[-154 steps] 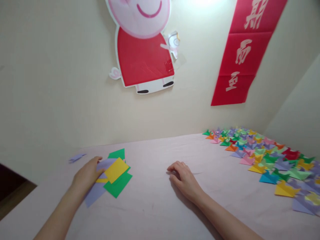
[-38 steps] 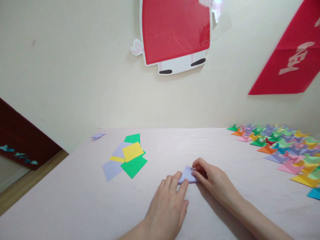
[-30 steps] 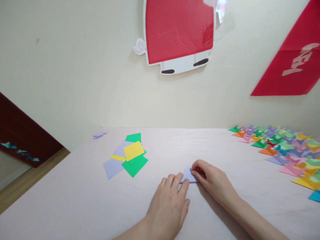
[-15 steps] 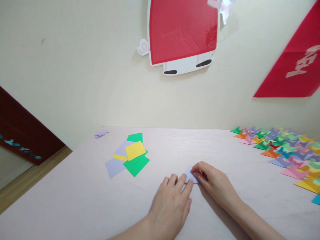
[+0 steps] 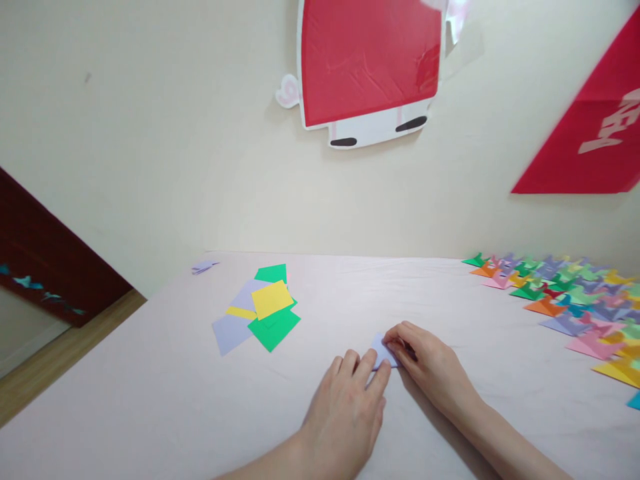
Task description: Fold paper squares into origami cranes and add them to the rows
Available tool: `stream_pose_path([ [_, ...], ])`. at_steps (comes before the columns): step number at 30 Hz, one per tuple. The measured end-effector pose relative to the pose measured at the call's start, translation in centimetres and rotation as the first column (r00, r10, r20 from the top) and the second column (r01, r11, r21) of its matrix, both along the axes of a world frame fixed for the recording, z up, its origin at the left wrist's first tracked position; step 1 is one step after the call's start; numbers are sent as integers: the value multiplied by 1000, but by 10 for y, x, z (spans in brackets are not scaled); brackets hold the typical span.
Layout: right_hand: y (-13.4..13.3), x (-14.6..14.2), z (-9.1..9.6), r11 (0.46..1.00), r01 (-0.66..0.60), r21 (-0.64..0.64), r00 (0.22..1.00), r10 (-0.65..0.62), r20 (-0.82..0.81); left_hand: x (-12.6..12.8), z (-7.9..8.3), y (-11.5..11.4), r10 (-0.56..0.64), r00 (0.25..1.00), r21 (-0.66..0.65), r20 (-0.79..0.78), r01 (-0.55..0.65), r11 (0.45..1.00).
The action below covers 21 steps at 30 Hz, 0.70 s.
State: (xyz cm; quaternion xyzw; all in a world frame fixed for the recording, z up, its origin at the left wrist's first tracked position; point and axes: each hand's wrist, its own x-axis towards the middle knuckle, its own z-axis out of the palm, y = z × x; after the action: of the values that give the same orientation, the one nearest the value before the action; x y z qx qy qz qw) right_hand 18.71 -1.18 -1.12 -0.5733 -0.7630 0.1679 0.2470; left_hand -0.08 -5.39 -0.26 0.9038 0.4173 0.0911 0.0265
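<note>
A small folded lilac paper (image 5: 381, 347) lies on the pale pink table (image 5: 150, 400), mostly covered by my hands. My left hand (image 5: 350, 413) rests palm down with its fingers pressed together on the paper's near left edge. My right hand (image 5: 430, 363) pinches the paper's right side with curled fingertips. To the left lies a loose pile of flat paper squares (image 5: 260, 310) in green, yellow and lilac.
Several folded paper figures (image 5: 575, 300) in many colours cover the table's right side. One small lilac folded piece (image 5: 204, 267) sits at the far left corner. A cartoon cut-out (image 5: 367, 67) and a red banner (image 5: 590, 140) hang on the wall. The table's left edge drops to a wooden floor (image 5: 50, 360).
Five seconds ago my left hand was on the paper pile and my right lay flat. Both now press a lilac piece at the centre; over the last second my left fingers slid further onto it.
</note>
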Motion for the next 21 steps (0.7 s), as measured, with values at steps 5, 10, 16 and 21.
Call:
stream_pose_path([
  [5,2,2,-4,1000,-4,-6,1000,4,-13,0,0,-1,-7,1000,5,3,7,1000],
  [10,3,2,-5,1000,-3,0,999,3,-37,1,1,0,-18,999,17,-28,19,1000],
  [16,0,1,-2,1000,-25,17,1000,25,3,3,1,1,-16,998,79,-63,21,997],
  [21,-9,-2,-1,999,23,32,999,-25,48,3,3,1,-30,998,100,-57,36,994],
])
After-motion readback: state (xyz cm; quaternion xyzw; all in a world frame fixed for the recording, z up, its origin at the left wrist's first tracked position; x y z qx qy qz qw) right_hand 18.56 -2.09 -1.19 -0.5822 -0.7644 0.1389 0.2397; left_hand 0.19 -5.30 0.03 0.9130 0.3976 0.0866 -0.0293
